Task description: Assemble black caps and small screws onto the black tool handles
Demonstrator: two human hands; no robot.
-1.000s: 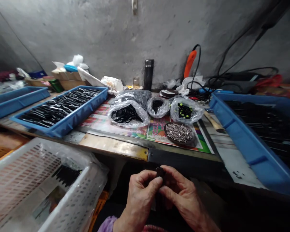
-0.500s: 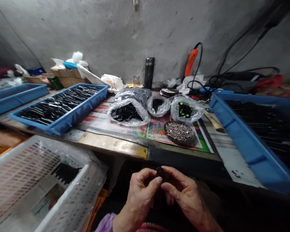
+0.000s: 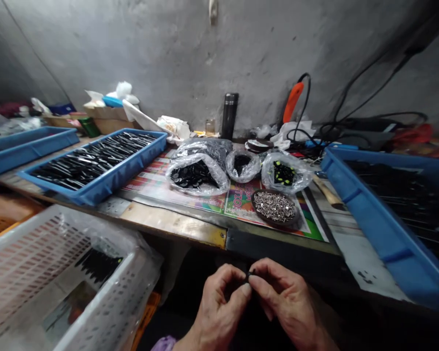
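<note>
Thumb and fingertips of my left hand [image 3: 223, 304] are closed on a small black part [image 3: 249, 276], in front of the bench's near edge. My right hand [image 3: 283, 297] pinches the same part from the other side, and the two thumbs nearly meet. Most of the part is hidden by the fingers, so its kind does not show. Beyond the hands, a dark oval dish [image 3: 274, 206] holds many small metal rivets or screws. Behind it stand open plastic bags: one with black discs [image 3: 193, 174], one with dark bits [image 3: 242, 164], one with black and yellow-green pieces [image 3: 284, 172].
A blue tray [image 3: 95, 195] of long black pieces lies at left, with another blue tray [image 3: 32, 151] beyond. A large blue tray [image 3: 384, 234] stands at right, beside a wooden handle [image 3: 329, 194]. A white basket [image 3: 106, 312] sits below left. A dark flask [image 3: 229, 116] stands behind.
Both hands have shifted slightly right and down in view, still together at the black part. The part has turned and shows less between the fingertips. The camera view has tilted slightly.
</note>
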